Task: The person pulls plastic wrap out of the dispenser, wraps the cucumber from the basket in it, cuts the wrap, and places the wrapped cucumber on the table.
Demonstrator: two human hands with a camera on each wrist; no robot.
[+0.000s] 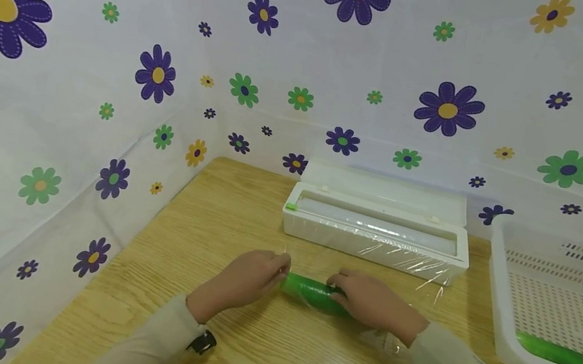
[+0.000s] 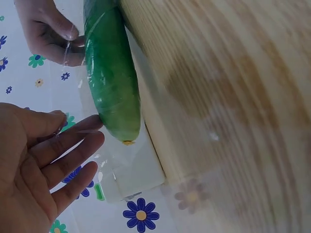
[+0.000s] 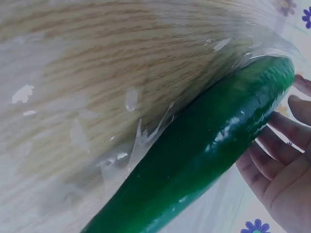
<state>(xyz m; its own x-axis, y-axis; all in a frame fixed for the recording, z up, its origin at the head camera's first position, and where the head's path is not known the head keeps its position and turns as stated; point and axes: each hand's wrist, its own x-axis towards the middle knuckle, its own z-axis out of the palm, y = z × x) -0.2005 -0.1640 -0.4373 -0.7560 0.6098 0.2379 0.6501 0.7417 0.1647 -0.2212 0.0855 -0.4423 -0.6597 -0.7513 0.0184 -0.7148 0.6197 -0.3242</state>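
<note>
A green cucumber (image 1: 315,293) lies crosswise on the wooden table with clear plastic wrap (image 3: 146,133) over and around it. At its left end my left hand (image 1: 251,276) pinches a bit of wrap between thumb and index finger; the other fingers spread loosely in the left wrist view. My right hand (image 1: 370,300) is at the cucumber's far side, fingertips close against it, thumb and finger pinching the wrap's edge. Behind both hands stands a white wrap dispenser (image 1: 373,248), lid raised, a film roll (image 1: 378,223) inside and film hanging over its front.
To the right stands a white plastic basket (image 1: 503,310) with another green cucumber (image 1: 576,361) in it. A flower-printed white sheet (image 1: 295,26) hangs behind and at the left of the table (image 1: 150,287). Loose film lies near my right wrist.
</note>
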